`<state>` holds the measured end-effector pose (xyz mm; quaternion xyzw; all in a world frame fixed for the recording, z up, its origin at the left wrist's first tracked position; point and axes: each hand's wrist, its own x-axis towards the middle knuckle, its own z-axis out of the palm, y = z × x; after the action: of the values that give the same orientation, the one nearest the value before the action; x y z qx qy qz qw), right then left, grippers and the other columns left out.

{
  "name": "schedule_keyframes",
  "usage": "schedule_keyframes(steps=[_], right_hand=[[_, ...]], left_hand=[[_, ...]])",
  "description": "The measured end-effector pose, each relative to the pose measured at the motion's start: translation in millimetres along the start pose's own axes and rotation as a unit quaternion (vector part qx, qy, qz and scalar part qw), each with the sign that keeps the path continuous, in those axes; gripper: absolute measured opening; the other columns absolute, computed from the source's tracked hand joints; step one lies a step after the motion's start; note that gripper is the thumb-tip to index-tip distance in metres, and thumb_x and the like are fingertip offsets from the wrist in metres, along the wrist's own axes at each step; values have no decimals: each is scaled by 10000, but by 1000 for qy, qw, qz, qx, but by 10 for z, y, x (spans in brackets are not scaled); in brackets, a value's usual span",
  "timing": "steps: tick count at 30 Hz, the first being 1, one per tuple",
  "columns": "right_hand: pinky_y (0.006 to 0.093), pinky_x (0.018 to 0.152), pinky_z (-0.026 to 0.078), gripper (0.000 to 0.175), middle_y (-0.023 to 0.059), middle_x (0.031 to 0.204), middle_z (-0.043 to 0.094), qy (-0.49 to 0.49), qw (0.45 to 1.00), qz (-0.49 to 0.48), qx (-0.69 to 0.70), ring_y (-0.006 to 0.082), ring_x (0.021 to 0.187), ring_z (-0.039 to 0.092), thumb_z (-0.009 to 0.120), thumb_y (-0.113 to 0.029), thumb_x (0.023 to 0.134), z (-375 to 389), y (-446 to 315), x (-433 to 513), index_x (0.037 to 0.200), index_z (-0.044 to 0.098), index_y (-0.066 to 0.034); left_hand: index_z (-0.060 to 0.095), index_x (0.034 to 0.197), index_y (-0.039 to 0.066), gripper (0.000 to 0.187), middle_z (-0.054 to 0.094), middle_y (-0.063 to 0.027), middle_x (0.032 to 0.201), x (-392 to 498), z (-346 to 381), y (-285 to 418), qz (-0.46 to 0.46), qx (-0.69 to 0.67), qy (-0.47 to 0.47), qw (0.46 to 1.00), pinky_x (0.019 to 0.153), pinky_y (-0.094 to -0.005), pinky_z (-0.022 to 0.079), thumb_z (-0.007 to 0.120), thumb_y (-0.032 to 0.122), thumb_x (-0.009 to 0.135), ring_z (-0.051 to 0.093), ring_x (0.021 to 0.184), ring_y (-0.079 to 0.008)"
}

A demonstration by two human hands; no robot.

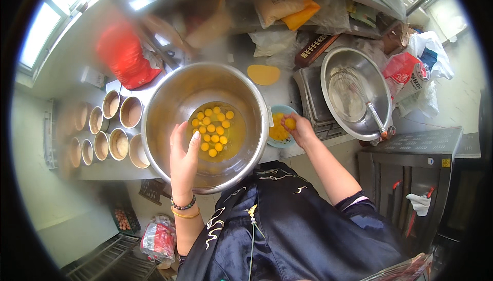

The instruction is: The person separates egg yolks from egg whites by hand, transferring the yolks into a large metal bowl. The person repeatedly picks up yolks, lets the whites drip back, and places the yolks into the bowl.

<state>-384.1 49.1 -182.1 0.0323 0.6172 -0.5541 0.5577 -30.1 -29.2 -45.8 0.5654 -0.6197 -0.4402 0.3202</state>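
A large steel bowl [165, 88] holds several whole egg yolks [215, 129] in clear egg white. Over its near left part is my left hand [185, 157], fingers apart and nothing seen in them. To the right of the bowl, my right hand [296, 127] has its fingers curled round an egg yolk [289, 123]. It is above a light blue bowl [285, 109] that contains more yolks, broken or merged together. A yellow dough scraper [264, 75] lies on the table behind the blue bowl.
Round metal cake tins [131, 112] stand at the left, before a red plastic bag [125, 57]. At the right, a steel basin [327, 61] with a wire whisk [362, 96] rests near a kitchen scale [314, 96]. A steel cabinet [412, 146] is beyond. Eggs in a crate [123, 219] are low at left.
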Motion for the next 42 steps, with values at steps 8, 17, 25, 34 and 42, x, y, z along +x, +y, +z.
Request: schedule_keyframes(steps=[8,17,25,34,42], right_hand=[[432,1286,241,633,232,1637,425,4,997,-47,-67,327,1584,302,431,-423,1134,-156,229,28,1517,466,79],[390,1177,427,431,158,1346,692,-315,902,-288,-64,228,1296,625,461,-293,1132,1038,-1066,-1427,1322,663,38],[450,958,553,316,186,1149,769,-491,380,-211,-755,367,1077,724,587,-190,989,2649,176,-636,1215,775,-74],[464,947,525,338,205,1191,754,-551,126,-168,-808,367,1110,698,567,-225,977,2869,1716,602,1162,790,-50],[451,925,538,384,204,1181,749,-513,235,-102,-819,347,1095,704,592,-317,1003,2712,1979,835,1156,774,-16]], left_hand=[[514,1497,-40,542,464,-184,1580,-5,-45,214,-26,-38,-1,999,1232,-387,315,650,256,1064,421,1488,-280],[519,1495,2,544,459,-189,1589,-74,-172,87,-131,-4,-43,990,1225,-390,322,659,294,1058,405,1508,-273],[507,1534,14,531,472,-111,1600,-171,-297,8,-54,-64,20,996,1251,-350,263,552,341,1118,374,1518,-214],[354,1627,89,963,288,-116,1717,-440,-512,8,-72,-340,53,936,1292,-577,82,33,774,1031,126,1623,-391],[354,1621,56,976,318,-142,1697,-442,-531,-55,-45,-348,42,935,1297,-538,119,20,763,1036,183,1615,-364]])
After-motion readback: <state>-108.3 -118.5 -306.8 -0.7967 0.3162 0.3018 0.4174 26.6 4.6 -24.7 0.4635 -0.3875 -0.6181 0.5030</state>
